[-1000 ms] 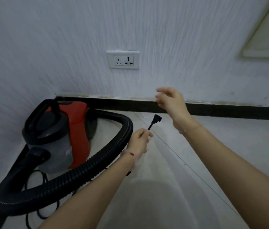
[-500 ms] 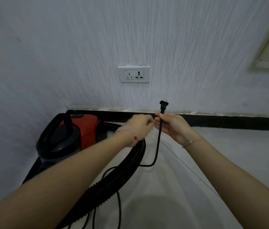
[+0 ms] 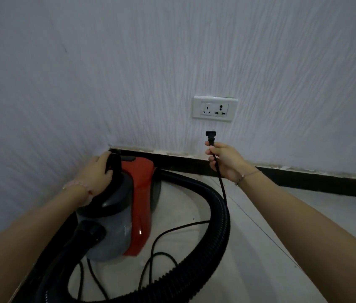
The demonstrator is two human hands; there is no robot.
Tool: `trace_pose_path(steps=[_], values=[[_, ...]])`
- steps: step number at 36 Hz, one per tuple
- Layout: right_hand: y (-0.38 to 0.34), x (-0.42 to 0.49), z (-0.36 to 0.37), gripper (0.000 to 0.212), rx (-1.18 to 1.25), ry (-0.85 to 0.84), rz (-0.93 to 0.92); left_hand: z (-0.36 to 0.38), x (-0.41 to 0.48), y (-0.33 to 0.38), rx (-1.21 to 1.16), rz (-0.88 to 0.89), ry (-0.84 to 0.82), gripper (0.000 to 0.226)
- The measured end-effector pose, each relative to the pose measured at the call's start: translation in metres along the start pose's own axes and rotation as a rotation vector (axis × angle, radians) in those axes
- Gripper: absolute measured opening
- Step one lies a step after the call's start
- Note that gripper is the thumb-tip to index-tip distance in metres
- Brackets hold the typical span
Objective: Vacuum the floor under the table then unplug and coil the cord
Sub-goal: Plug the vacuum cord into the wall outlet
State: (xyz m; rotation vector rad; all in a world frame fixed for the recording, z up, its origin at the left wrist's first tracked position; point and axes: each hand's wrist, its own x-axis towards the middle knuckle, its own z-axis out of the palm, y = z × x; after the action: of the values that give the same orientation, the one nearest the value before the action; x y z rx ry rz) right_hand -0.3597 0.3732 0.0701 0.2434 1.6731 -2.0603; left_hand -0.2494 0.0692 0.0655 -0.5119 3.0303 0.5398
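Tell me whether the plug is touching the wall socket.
Apart. The head view shows the plug, on the cord gripped by the right hand, below the wall socket, with bare wall between them.

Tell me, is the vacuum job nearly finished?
Nearly. Done: the plug is out of the socket, which is empty. In hand: the right hand holds the cord just below the plug, and the left hand grips the handle of the vacuum. Left: the cord lies in loose loops on the floor, not yet coiled. No table shows, so the vacuuming itself cannot be checked.
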Motion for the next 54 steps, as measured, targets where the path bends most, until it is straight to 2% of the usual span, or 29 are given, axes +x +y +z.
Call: trace_pose_path(steps=[3, 12, 17, 36, 40, 44, 47, 50, 54], values=[[-0.004, 0.009, 0.006, 0.016, 0.029, 0.047, -0.006, 0.005, 0.002, -0.004, -0.044, -0.005, 0.055, 0.053], [-0.024, 0.027, 0.021, 0.019, 0.098, 0.192, -0.035, 0.009, 0.004, -0.008, -0.087, 0.009, 0.103, 0.05], [-0.021, 0.03, 0.022, 0.019, 0.099, 0.262, -0.116, 0.009, 0.002, -0.005, -0.088, -0.006, 0.116, 0.051], [-0.03, 0.032, 0.021, 0.022, 0.082, 0.394, -0.146, 0.004, -0.01, 0.004, -0.066, -0.042, 0.152, 0.046], [-0.033, 0.033, 0.02, 0.023, 0.119, 0.351, -0.117, 0.001, -0.01, 0.006, -0.173, -0.052, 0.119, 0.049], [-0.039, 0.035, 0.017, 0.021, 0.169, 0.314, -0.136, -0.004, 0.0, 0.008, -0.464, -0.169, 0.052, 0.052], [-0.043, 0.037, 0.018, 0.023, 0.203, 0.317, -0.116, -0.004, 0.011, 0.006, -0.564, -0.277, -0.001, 0.037], [-0.049, 0.04, 0.021, 0.024, 0.314, 0.345, -0.087, -0.004, 0.011, 0.006, -0.526, -0.286, -0.018, 0.02], [-0.056, 0.045, 0.023, 0.018, 0.311, 0.388, -0.067, -0.005, 0.001, 0.012, -0.281, -0.29, 0.036, 0.042]])
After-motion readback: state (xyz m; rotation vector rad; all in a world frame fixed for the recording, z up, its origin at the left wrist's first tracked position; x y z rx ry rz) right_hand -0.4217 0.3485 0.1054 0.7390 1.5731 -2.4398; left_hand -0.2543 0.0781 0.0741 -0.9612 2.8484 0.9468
